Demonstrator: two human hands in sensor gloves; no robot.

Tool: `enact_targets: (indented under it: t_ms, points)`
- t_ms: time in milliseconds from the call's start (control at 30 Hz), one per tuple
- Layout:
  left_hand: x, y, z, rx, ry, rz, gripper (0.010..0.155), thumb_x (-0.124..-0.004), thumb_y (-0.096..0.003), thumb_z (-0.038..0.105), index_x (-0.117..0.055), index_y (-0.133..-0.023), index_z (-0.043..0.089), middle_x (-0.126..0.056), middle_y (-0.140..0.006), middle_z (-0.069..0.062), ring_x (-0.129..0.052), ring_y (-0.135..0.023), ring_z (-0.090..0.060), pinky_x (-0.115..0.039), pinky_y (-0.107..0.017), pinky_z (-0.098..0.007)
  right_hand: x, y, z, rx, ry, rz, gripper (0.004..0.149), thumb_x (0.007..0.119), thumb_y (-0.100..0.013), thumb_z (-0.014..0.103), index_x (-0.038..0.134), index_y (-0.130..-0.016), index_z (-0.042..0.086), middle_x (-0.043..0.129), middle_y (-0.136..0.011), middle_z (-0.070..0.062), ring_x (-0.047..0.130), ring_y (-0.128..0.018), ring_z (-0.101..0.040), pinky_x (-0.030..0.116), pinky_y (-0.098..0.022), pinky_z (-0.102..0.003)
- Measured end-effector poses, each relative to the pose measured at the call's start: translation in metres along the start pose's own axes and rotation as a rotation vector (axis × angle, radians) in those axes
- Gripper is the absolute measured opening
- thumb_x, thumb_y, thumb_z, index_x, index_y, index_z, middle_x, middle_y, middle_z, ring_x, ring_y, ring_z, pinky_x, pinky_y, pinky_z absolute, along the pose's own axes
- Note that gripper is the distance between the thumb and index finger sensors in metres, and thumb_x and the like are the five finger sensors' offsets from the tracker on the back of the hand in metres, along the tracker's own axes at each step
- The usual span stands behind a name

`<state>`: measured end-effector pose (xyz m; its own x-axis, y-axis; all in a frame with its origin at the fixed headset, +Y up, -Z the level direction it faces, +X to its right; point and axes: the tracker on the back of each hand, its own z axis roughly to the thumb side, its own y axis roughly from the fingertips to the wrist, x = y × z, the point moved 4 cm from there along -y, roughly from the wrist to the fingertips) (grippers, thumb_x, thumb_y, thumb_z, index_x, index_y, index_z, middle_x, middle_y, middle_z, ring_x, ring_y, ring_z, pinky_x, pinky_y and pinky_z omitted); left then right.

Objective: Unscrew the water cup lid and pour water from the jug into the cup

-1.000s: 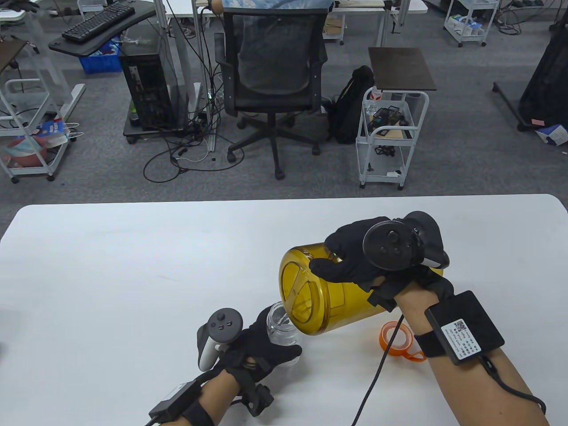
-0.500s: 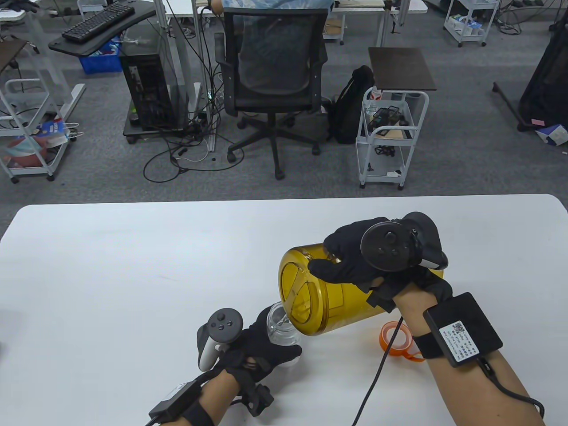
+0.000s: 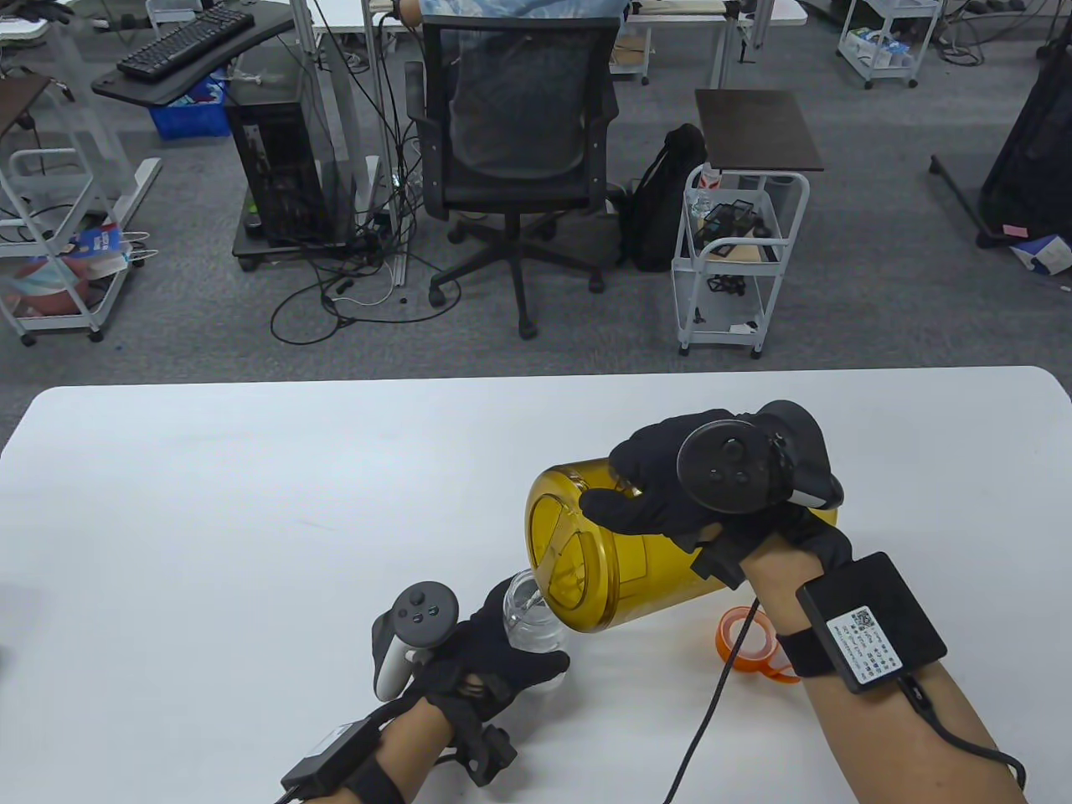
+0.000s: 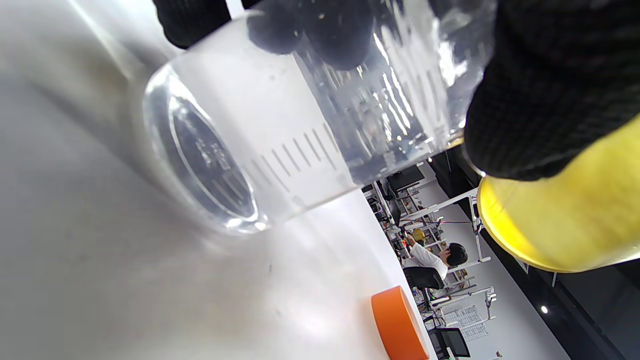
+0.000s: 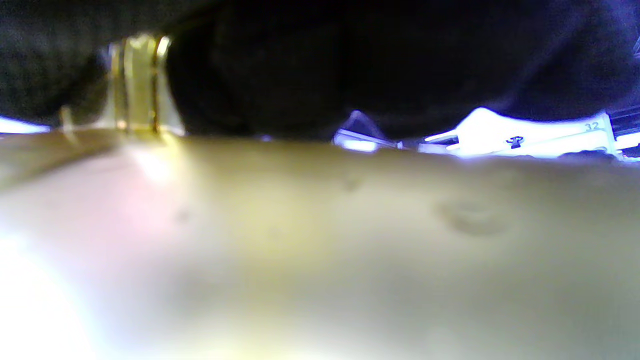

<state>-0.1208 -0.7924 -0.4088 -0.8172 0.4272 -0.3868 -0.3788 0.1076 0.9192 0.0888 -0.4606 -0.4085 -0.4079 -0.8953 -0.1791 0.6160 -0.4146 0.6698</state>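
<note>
jug above cup, lid right

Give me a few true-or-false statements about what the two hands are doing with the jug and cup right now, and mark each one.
1. The right hand holds the yellow jug tipped over the clear cup. True.
2. The left hand lies flat on the table. False: it grips the cup.
3. The orange lid is screwed on the cup. False: it lies on the table, right of the cup.
4. The cup's mouth is open. True.
</note>
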Motion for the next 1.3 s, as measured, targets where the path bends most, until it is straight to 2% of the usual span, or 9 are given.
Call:
enact_targets:
  t_ms: [1300]
  points:
    - [-0.0002,0.0002,0.0,0.002,0.001,-0.006,0.107,-0.108,-0.0314,0.065,-0.038,-0.11,0.046,-0.054,-0.117,0.008,-0.065,-0.113,-0.027,-0.059,-0.081,-0.057,0.002,-0.0048,0.0096,-0.02,0.014,0.014,0.058,0.087,-0.034,0.073,0.099,-0.049,0.018,0.1,-0.037,-0.011,0.097,-0.019,-0.027,0.09,-0.027,-0.054]
